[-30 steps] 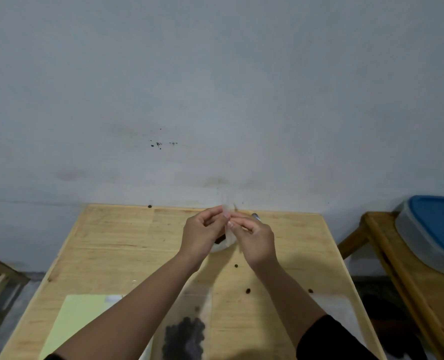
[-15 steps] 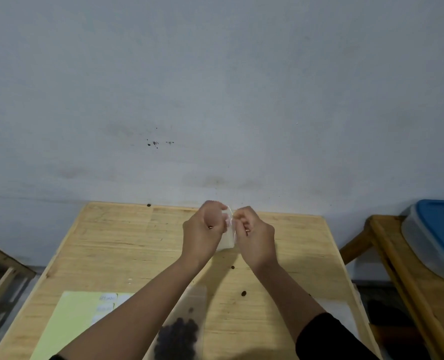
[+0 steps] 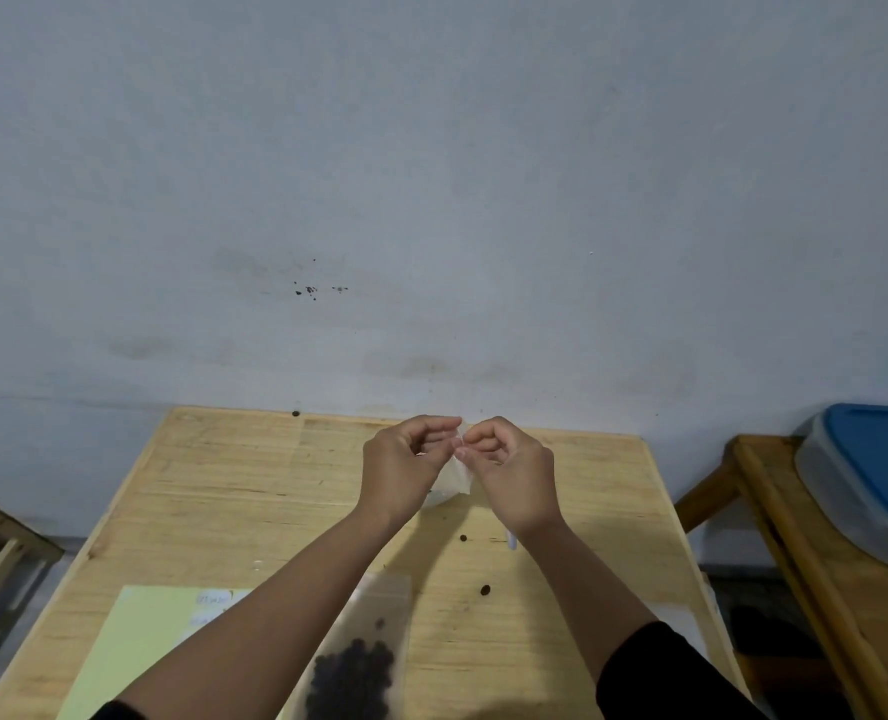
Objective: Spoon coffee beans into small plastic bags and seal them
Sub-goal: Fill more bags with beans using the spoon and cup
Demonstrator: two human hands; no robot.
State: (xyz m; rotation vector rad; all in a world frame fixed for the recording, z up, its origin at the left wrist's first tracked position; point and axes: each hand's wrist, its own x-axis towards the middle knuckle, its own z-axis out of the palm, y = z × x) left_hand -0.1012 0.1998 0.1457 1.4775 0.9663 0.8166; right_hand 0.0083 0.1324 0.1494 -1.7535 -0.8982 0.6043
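The fingers [image 3: 444,423] of the left hand [image 3: 402,467] and of the right hand [image 3: 514,472] are curled, and the top edge of one small clear bag [image 3: 457,475] is pinched between them above the far middle of the desk [image 3: 223,485]. Compared with half a second ago, the fists have been loosened: the knuckles are spread wider and the fingertips alone are brought together at the bag's mouth, while the bag hangs lower between the wrists. A white object is seen on the desk behind the bag; what it is cannot be told. Three loose beans [image 3: 485,590] are counted on the desk. One larger bag of beans [image 3: 356,672] lies at the near edge beside one yellow sheet [image 3: 135,646]. One blue-lidded tub [image 3: 868,475] rests on a second desk at the right.
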